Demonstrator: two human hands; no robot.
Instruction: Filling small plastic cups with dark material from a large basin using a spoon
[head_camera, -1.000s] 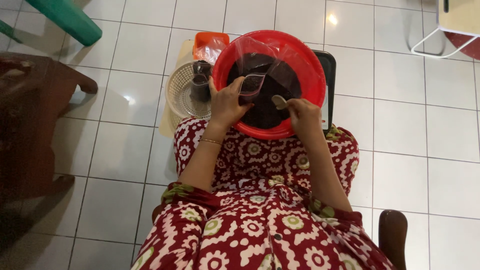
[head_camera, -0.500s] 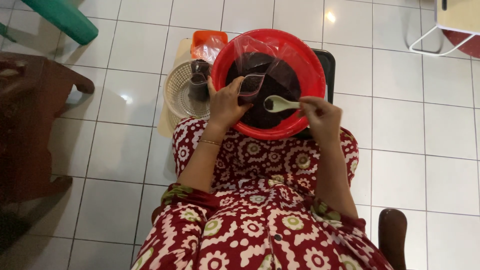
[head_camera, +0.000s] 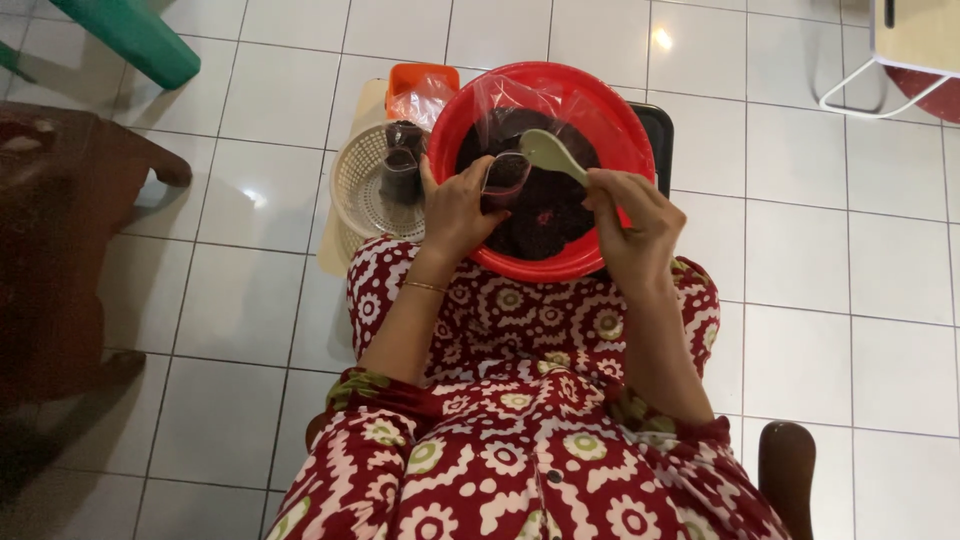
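Bag: small, clear, mouth open, over red basin, pinched in left hand. Spoon: clamped by right hand, long axis toward 10 o'clock, bowl just beside bag mouth.

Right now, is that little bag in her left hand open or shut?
Open. The left hand holds the bag with its mouth spread wide, dark stuff showing inside, and the spoon in the right hand is tipped over it.

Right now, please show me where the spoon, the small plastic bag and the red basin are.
spoon (head_camera: 543, 150), head view, on its pale bowl.
small plastic bag (head_camera: 505, 175), head view, on its dark filling.
red basin (head_camera: 540, 264), head view, on its near rim.
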